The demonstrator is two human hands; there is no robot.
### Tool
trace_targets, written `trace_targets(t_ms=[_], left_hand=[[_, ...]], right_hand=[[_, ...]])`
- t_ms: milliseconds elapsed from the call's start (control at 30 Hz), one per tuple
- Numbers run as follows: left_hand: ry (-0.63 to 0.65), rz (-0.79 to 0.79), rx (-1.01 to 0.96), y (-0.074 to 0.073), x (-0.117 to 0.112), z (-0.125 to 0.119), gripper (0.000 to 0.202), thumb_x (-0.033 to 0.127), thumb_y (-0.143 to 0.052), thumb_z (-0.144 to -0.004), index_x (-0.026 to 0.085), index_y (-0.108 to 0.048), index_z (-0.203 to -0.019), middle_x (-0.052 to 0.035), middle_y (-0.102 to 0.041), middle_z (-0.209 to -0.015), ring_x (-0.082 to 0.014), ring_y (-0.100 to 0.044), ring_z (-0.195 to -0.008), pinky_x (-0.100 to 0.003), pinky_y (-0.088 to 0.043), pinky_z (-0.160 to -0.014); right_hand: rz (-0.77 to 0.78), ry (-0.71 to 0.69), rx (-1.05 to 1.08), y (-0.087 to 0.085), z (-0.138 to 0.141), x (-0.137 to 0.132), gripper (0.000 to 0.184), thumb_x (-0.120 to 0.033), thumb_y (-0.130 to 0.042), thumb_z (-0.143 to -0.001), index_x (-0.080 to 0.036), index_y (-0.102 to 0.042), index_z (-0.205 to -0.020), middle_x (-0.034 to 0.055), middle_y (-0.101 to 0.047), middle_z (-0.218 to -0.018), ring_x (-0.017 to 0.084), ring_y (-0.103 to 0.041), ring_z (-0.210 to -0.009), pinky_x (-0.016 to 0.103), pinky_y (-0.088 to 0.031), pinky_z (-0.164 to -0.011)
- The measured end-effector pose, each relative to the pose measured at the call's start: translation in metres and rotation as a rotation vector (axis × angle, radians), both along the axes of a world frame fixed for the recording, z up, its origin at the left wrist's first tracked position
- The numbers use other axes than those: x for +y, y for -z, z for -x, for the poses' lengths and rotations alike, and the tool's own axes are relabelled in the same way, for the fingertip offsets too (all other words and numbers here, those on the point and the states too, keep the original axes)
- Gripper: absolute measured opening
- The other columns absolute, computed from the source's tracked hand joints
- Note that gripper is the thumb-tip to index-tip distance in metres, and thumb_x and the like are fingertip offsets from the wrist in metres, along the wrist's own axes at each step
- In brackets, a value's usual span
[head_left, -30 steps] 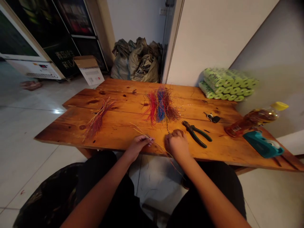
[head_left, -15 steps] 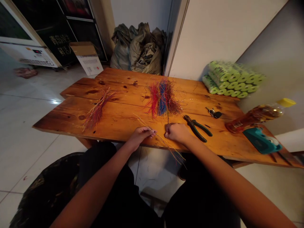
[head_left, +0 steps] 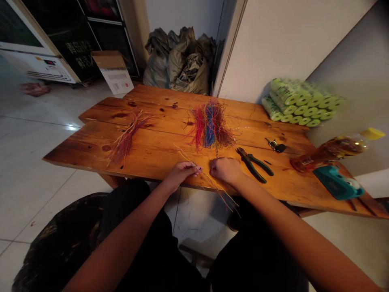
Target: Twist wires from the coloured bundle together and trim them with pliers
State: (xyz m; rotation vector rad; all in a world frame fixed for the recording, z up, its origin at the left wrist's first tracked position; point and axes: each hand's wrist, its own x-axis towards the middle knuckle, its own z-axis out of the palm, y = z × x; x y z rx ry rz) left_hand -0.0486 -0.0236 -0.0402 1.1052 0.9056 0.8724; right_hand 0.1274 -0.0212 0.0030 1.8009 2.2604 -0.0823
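Note:
My left hand (head_left: 183, 173) pinches a few thin yellow and reddish wires (head_left: 216, 187) over the table's front edge, their ends trailing toward my lap. Close to its right, my right hand (head_left: 225, 168) is closed with the knuckles up, low over the tabletop; whatever its fingers hold is hidden. A dark, thin strand (head_left: 216, 151) runs from that fist toward a tangled pile of red, blue and brown wires (head_left: 210, 125). Black-handled cutting pliers (head_left: 253, 164) lie just right of my right hand. Farther left is a smaller bunch of red and yellow wires (head_left: 126, 142).
On the right of the wooden table (head_left: 158, 156) are keys (head_left: 276, 145), a tilted-looking drink bottle (head_left: 332, 150), a teal tape dispenser (head_left: 337, 182) and packed green-wrapped rolls (head_left: 300, 101). A black-lined bin (head_left: 60, 239) stands at lower left. Full sacks (head_left: 182, 61) sit behind the table.
The view has shifted slightly, so the table things appear a little farther right. Both hands keep almost the same pose, with the wires still in my left fingers.

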Motion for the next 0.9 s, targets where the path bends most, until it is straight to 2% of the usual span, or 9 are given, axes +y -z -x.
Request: trace_targets(t_ms=[67, 267, 400, 533, 600, 733, 800, 900], left_hand=[[0.004, -0.010, 0.009, 0.000, 0.000, 0.000, 0.016, 0.032, -0.066, -0.065, 0.016, -0.067, -0.066, -0.0047, -0.070, -0.078, -0.0155, -0.061, -0.075, -0.029, -0.044, -0.073], [0.017, -0.012, 0.039, 0.001, 0.002, 0.000, 0.015, 0.031, -0.066, -0.064, 0.016, -0.067, -0.066, -0.0049, -0.071, -0.078, -0.0151, -0.061, -0.071, -0.029, -0.045, -0.071], [0.033, -0.017, 0.037, 0.000, 0.002, -0.001, 0.015, 0.032, -0.065, -0.066, 0.017, -0.068, -0.065, -0.0048, -0.071, -0.079, -0.0153, -0.061, -0.072, -0.029, -0.045, -0.071], [0.034, -0.025, 0.024, -0.001, 0.001, -0.001, 0.013, 0.030, -0.064, -0.067, 0.018, -0.067, -0.063, -0.0053, -0.071, -0.082, -0.0174, -0.062, -0.078, -0.031, -0.044, -0.076], [0.046, -0.088, 0.027, -0.003, 0.001, -0.001, 0.012, 0.029, -0.064, -0.068, 0.018, -0.067, -0.062, -0.0059, -0.071, -0.087, -0.0192, -0.061, -0.089, -0.032, -0.042, -0.083], [0.073, -0.223, 0.036, -0.006, 0.001, -0.004, 0.012, 0.028, -0.063, -0.070, 0.019, -0.069, -0.066, -0.0059, -0.067, -0.105, -0.0193, -0.056, -0.105, -0.033, -0.034, -0.096], [0.075, -0.223, 0.015, -0.007, 0.001, -0.007, 0.011, 0.026, -0.062, -0.070, 0.019, -0.069, -0.066, -0.0057, -0.067, -0.103, -0.0189, -0.057, -0.104, -0.033, -0.035, -0.096], [0.044, -0.192, -0.019, -0.005, 0.002, -0.010, 0.009, 0.025, -0.062, -0.069, 0.018, -0.069, -0.067, -0.0048, -0.070, -0.092, -0.0187, -0.061, -0.094, -0.034, -0.038, -0.092]], right_hand=[[0.025, -0.017, -0.016, -0.001, 0.004, 0.004, 0.029, -0.026, -0.045, -0.075, -0.013, -0.069, -0.086, 0.0176, -0.069, -0.085, 0.027, -0.065, -0.077, 0.033, -0.044, -0.063], [0.052, -0.095, -0.009, -0.007, 0.001, 0.008, 0.029, -0.029, -0.048, -0.072, -0.016, -0.068, -0.089, 0.0135, -0.070, -0.084, 0.025, -0.064, -0.078, 0.030, -0.043, -0.063], [0.009, -0.083, 0.023, -0.007, -0.005, 0.005, 0.028, -0.028, -0.046, -0.073, -0.016, -0.066, -0.088, 0.0123, -0.069, -0.084, 0.024, -0.063, -0.077, 0.028, -0.040, -0.061], [-0.025, -0.051, 0.087, -0.009, -0.012, 0.001, 0.023, -0.032, -0.046, -0.074, -0.019, -0.063, -0.084, 0.0062, -0.068, -0.082, 0.018, -0.061, -0.073, 0.025, -0.038, -0.059], [-0.021, -0.018, 0.206, -0.010, -0.015, -0.001, 0.020, -0.032, -0.048, -0.073, -0.021, -0.062, -0.080, 0.0028, -0.066, -0.078, 0.016, -0.059, -0.068, 0.024, -0.037, -0.058], [0.107, 0.054, 0.722, -0.004, -0.014, -0.001, 0.009, -0.026, -0.053, -0.064, -0.019, -0.057, -0.067, -0.0012, -0.058, -0.065, 0.012, -0.050, -0.059, 0.023, -0.037, -0.059], [0.167, 0.056, 0.844, 0.000, -0.010, 0.000, 0.007, -0.025, -0.054, -0.061, -0.018, -0.054, -0.064, -0.0030, -0.053, -0.061, 0.010, -0.046, -0.057, 0.023, -0.036, -0.058], [0.218, 0.047, 0.903, 0.003, -0.004, 0.002, 0.008, -0.026, -0.053, -0.061, -0.018, -0.052, -0.062, -0.0040, -0.050, -0.059, 0.009, -0.044, -0.054, 0.022, -0.036, -0.056]])
